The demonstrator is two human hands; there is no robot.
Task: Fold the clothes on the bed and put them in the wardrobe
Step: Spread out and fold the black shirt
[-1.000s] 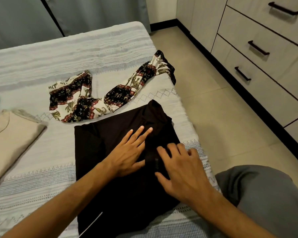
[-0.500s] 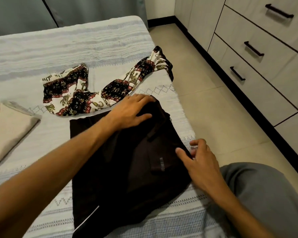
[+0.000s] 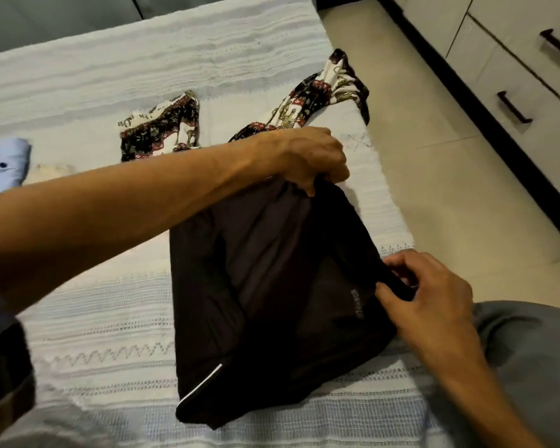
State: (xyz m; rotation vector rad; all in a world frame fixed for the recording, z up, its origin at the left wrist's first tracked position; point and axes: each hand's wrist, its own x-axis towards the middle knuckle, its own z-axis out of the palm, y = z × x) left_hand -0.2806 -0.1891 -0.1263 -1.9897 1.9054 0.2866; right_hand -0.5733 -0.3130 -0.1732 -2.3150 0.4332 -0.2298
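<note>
Across the bed (image 3: 110, 302) lies limp black cloth (image 3: 272, 286), my left hand (image 3: 307, 160) gripping its far corner, my right hand (image 3: 427, 295) pinching its near edge; soft, light, floppy.

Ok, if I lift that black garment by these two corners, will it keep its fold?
Probably not: the black garment already sags between the left hand and right hand, so it looks floppy. It seems light, thin fabric; the folded layers may slide apart.
</note>
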